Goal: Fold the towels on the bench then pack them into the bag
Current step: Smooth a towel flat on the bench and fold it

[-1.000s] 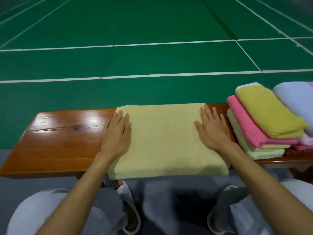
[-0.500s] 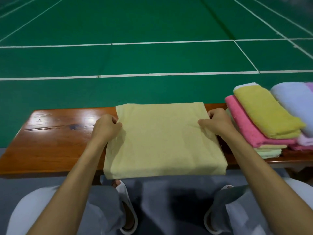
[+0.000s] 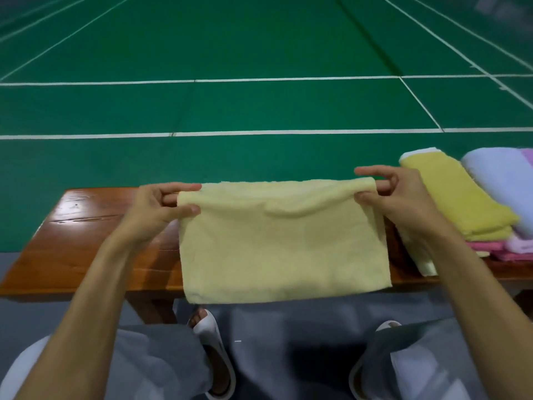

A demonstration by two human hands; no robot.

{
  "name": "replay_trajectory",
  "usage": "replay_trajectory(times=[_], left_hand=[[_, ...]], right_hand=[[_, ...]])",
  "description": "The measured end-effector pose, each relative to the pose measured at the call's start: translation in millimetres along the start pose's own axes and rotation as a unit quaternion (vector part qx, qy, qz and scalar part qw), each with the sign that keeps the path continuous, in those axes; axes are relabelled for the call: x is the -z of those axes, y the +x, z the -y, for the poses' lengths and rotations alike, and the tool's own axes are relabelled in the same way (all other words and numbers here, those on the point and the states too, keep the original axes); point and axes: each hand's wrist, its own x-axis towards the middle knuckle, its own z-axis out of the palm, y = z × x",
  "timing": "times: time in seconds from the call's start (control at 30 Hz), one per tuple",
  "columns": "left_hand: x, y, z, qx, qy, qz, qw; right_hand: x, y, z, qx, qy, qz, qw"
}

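A pale yellow towel (image 3: 282, 243) hangs lifted over the wooden bench (image 3: 86, 243), its far edge raised and its near edge draped past the bench's front. My left hand (image 3: 155, 209) pinches the towel's upper left corner between thumb and fingers. My right hand (image 3: 395, 194) pinches the upper right corner the same way. To the right sits a stack of folded towels: a mustard yellow one (image 3: 455, 200) on top, a pink one (image 3: 487, 245) below, and a lavender one (image 3: 501, 183) at the frame's edge. No bag is in view.
A green court floor with white lines (image 3: 259, 105) stretches beyond the bench. The bench's glossy left part (image 3: 80, 215) is bare wood. My knees in grey trousers and white slippers (image 3: 213, 347) are under the bench's front edge.
My hands went from lying flat on the towel, to gripping its far corners, to lifting that far edge up off the bench toward me.
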Motion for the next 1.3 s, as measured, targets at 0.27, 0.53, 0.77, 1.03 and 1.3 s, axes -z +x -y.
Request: replay_trajectory(times=[0.27, 0.53, 0.77, 1.03, 1.3], left_hand=[[4.1, -12.8, -34.2, -0.132, 0.241, -0.197, 0.941], [8.9, 23.5, -63.3, -0.316, 0.217, -0.299, 0.874], [15.8, 7.2, -8.9, -0.295, 0.279, -0.082, 0.910], [2.2, -9.4, 40.8, -0.063, 0.426, 0.157, 0.889], [-44.3, -7.8, 11.1, -0.180, 0.382, -0.009, 0.907]], right_hand=[[33.7, -0.1, 37.1, 0.072, -0.216, -0.039, 0.973], [28.3, 43.2, 41.7, 0.225, -0.223, -0.212, 0.924], [24.4, 21.1, 7.1, 0.170, -0.226, -0.056, 0.958], [-5.2, -11.5, -17.2, -0.065, -0.503, 0.245, 0.826], [-32.5, -8.1, -9.8, 0.092, -0.462, 0.043, 0.881]])
